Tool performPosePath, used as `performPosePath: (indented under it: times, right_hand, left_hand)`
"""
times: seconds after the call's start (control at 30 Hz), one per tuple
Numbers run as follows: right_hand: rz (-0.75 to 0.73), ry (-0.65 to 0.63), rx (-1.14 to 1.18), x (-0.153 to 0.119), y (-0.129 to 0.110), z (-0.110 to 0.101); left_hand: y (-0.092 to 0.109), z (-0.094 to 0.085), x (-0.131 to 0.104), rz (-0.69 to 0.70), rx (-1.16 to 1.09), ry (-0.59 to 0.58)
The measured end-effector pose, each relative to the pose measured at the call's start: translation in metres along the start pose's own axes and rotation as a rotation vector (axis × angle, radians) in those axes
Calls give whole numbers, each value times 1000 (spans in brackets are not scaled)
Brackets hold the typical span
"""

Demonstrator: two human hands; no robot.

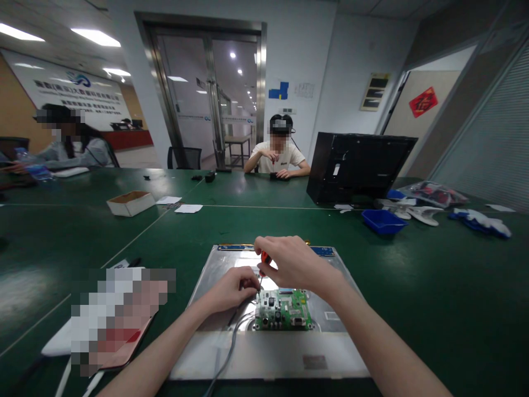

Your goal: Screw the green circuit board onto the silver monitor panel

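Note:
A flat metal display panel (231,355) lies in front of me, with a green circuit board (285,309) on its middle. My right hand (289,262) is closed around the red handle of a screwdriver (265,257), whose shaft points down at the board's upper left corner. Close to that tip, my left hand (236,288) has its fingers bent together at the board's corner; whatever they pinch is too small to make out. A grey cable (231,347) runs from the board's left side over the panel's near edge.
Left of the panel are a blurred phone-like object (124,336) and white cables. Farther off stand an open cardboard box (131,203), a black monitor (359,165), a blue tray (384,220) and gloves (481,221). Two people sit across the green table (433,309).

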State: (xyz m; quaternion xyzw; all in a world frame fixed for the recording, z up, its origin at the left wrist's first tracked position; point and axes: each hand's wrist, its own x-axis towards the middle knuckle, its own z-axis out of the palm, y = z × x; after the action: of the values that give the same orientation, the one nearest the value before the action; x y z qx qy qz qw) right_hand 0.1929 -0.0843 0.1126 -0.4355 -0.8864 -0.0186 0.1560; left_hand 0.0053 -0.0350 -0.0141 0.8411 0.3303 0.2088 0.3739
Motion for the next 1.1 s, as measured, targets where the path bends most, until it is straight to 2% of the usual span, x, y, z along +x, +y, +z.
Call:
performPosePath:
  times: [0.17,0.4,0.67,0.9,1.1]
  right_hand:
    - [45,-11,-85,2,1,1]
    - [-35,-9,53,-5,0,-5]
    - [28,-1,-107,1,-3,1]
    - [-42,-10,15,-7,-2,-5]
    - [18,17,-118,-1,-3,1]
  left_hand:
    - [3,-1,-1,-17,-13,-1]
    - [2,0,-1,5,-5,13]
    - [6,1,-1,-25,-16,14]
    - [5,0,0,6,25,9]
    - [8,1,-1,-30,25,10]
